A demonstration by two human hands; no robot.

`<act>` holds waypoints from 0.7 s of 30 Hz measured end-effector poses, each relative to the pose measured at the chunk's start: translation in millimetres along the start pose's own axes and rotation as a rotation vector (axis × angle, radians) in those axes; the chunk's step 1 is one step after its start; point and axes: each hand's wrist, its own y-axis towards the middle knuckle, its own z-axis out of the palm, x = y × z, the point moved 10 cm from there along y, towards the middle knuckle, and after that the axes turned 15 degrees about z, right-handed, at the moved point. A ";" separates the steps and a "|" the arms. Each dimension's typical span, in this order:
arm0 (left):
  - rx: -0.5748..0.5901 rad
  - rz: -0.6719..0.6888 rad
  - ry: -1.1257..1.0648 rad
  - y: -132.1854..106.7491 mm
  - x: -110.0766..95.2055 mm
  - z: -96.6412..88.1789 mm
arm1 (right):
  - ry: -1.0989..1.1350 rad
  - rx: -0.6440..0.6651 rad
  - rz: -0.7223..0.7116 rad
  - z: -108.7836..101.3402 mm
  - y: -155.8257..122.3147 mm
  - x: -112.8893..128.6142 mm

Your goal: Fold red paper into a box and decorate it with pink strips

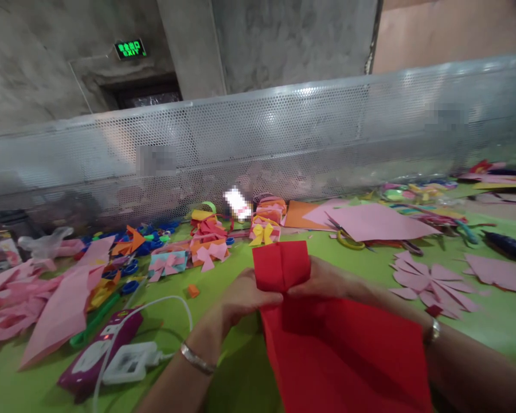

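A large sheet of red paper (pixel 348 350) hangs between my hands in front of me, its upper end folded over into a creased flap. My left hand (pixel 247 293) pinches the flap from the left, thumb across the front near the crease. From the right, my right hand (pixel 322 278) grips the same fold, its thumb close to the left one. The fingers behind the paper are hidden. Beyond the fold lie small paper bows, a yellow one (pixel 262 233) and a pink one (pixel 210 255). To the right is a pink paper flower cutout (pixel 434 281).
A purple power strip (pixel 98 355) with a white charger (pixel 131 362) and cable lies at left, beside pink paper strips (pixel 69 310). Scissors (pixel 348 240) rest near pink sheets (pixel 387 221). A perforated metal screen (pixel 284 132) runs behind the green table (pixel 227 376).
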 end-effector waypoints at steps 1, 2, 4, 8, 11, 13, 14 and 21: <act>-0.002 -0.001 0.011 0.4 -0.9 -0.9 | -0.024 -0.028 0.005 -2.6 1.1 -0.9; -0.005 -0.002 0.019 0.7 -1.9 -1.7 | -0.041 -0.039 0.004 -3.9 2.0 -1.4; -0.008 -0.014 0.026 0.7 -3.1 -2.8 | -0.046 -0.025 -0.007 -3.8 2.7 -0.9; -0.014 -0.020 0.015 0.4 -5.7 -3.4 | -0.032 0.020 0.047 -4.4 1.3 -3.4; -0.002 -0.022 -0.009 0.4 -6.6 -2.3 | 0.077 0.074 0.046 -7.0 -1.1 -1.4; 0.011 -0.040 0.005 0.0 -5.7 -1.9 | 0.158 0.085 0.032 -11.5 -1.4 -0.6; 0.011 -0.053 0.020 -0.4 -5.0 -2.3 | 0.194 0.078 0.032 -14.4 -0.9 -1.4; -0.021 -0.077 0.066 -1.2 -2.5 -6.1 | 0.263 0.034 -0.015 -17.0 3.3 -2.9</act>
